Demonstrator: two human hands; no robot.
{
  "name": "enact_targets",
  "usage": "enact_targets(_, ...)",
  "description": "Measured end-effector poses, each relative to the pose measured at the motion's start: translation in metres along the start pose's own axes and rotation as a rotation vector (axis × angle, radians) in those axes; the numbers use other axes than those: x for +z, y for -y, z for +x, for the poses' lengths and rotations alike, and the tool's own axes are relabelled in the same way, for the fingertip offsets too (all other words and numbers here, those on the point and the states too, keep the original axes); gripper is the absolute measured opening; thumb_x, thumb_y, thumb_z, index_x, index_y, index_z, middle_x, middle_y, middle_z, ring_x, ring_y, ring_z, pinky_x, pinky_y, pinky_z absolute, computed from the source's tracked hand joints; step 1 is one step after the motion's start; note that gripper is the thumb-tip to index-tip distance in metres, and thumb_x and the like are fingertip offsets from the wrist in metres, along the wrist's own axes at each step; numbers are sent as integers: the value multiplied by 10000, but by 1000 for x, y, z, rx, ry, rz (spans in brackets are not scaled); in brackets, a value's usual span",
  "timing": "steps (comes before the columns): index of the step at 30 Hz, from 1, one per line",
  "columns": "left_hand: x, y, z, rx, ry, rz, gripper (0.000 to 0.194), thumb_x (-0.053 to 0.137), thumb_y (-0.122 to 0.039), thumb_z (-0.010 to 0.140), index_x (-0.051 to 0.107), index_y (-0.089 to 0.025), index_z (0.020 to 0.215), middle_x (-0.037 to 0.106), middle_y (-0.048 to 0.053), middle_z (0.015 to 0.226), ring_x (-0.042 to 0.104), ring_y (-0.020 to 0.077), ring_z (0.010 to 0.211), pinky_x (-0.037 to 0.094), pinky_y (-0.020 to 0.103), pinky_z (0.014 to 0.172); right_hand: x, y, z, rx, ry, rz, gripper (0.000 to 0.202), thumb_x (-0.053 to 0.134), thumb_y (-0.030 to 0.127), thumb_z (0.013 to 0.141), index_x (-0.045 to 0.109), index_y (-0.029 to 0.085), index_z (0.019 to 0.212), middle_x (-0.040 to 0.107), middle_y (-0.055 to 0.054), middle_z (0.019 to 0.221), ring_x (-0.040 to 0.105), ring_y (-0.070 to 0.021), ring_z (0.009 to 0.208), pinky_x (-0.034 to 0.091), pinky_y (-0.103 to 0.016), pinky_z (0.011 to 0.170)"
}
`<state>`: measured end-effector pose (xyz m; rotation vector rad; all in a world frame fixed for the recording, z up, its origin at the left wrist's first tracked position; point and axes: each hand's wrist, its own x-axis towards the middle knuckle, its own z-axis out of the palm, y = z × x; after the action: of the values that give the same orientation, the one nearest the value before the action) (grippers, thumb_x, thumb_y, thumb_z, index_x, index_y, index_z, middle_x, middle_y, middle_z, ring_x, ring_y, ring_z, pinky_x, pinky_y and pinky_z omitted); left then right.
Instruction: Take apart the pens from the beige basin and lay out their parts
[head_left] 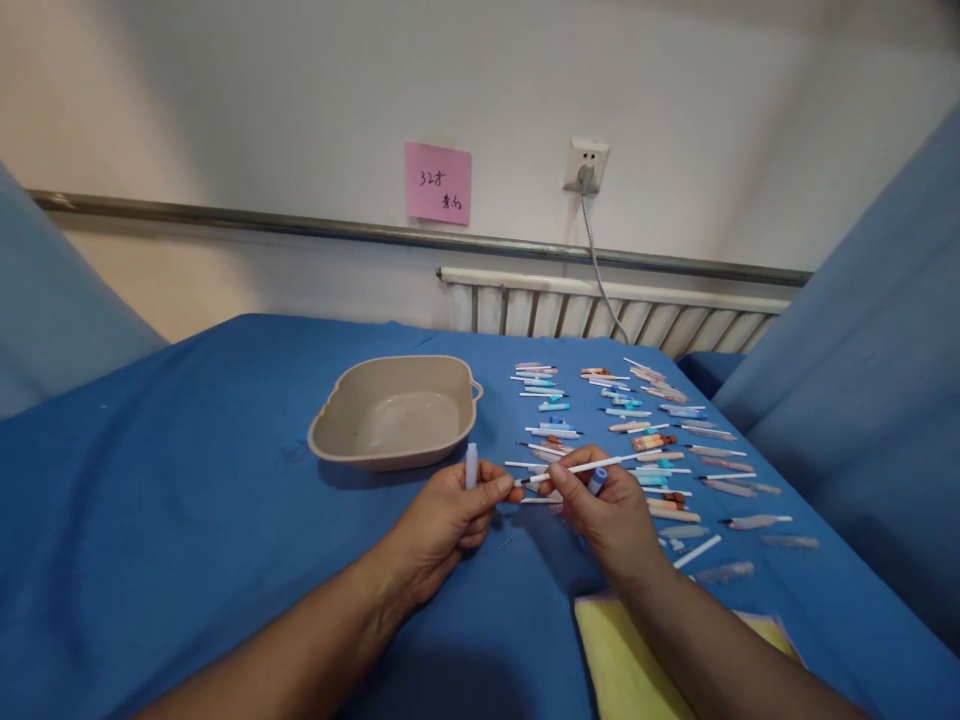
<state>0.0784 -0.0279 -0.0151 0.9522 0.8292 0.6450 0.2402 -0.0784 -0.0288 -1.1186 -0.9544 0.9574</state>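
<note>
My left hand (457,505) is closed around a pale lavender pen barrel or cap (471,466) that stands upright from the fist. Its thumb and forefinger pinch something small and pale at the dark tip of a white pen refill (592,466). My right hand (600,500) pinches that refill, which lies nearly level between the hands. A blue tubular pen part (597,481) also sticks up from the right fingers. Just below the left fingertips, a small clear spring-like piece (505,543) lies on the blue cloth.
Rows of pen parts (651,440) cover the right side of the blue cloth (225,480). A beige basin (397,462) stands behind my left hand. Under my right forearm lies a yellow cloth (622,650). A radiator (547,300) and a plugged-in cable (595,255) are behind the table.
</note>
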Motion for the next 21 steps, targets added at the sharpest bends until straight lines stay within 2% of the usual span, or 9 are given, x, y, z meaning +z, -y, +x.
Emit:
enact_targets(6, 4, -2, -3, 29, -13, 62, 273, 701, -329, 711, 527, -158, 834, 618, -13, 733, 243, -7, 351, 124, 165, 354, 0, -1, 0, -18, -27, -16, 238, 688, 400, 748, 594, 189, 694, 642, 3, 599, 355, -74, 422, 257, -210, 407)
enact_targets(8, 5, -1, -4, 57, -30, 95, 296, 712, -331, 697, 537, -166, 870, 610, -26, 704, 257, 1, 355, 139, 166, 358, 0, -2, 0, -6, -25, 1, 243, 691, 403, 745, 599, 184, 694, 638, 5, 600, 352, -70, 417, 243, -208, 398)
enact_targets(11, 7, 0, -4, 151, -85, 189, 307, 760, -318, 636, 572, -152, 813, 553, -50, 601, 379, 35, 431, 256, 159, 409, 0, -5, 0, 32, 11, 58, 235, 697, 394, 743, 609, 180, 703, 623, 11, 586, 337, -61, 408, 229, -201, 389)
enact_targets(14, 10, 3, -5, 284, -177, 279, 257, 763, -297, 613, 600, -139, 735, 577, -24, 636, 485, 83, 575, 365, 177, 525, 0, -7, 0, 91, 67, 153, 228, 708, 382, 736, 610, 177, 716, 606, 21, 565, 308, -47, 377, 215, -197, 372)
enact_targets(18, 13, 6, -12, 398, -299, 454, 187, 727, -299, 648, 633, -152, 715, 537, -39, 575, 409, 76, 512, 307, 179, 469, 2, -6, 0, 148, 140, 288, 234, 721, 366, 725, 588, 174, 708, 638, 9, 608, 303, -28, 345, 213, -187, 358)
enact_targets(21, 16, 7, -20, 491, -342, 574, 150, 715, -296, 666, 664, -167, 721, 504, -52, 522, 347, 65, 459, 270, 182, 437, 3, -4, 0, 175, 175, 364, 265, 726, 370, 718, 555, 174, 668, 626, 17, 578, 280, -22, 330, 202, -181, 352)
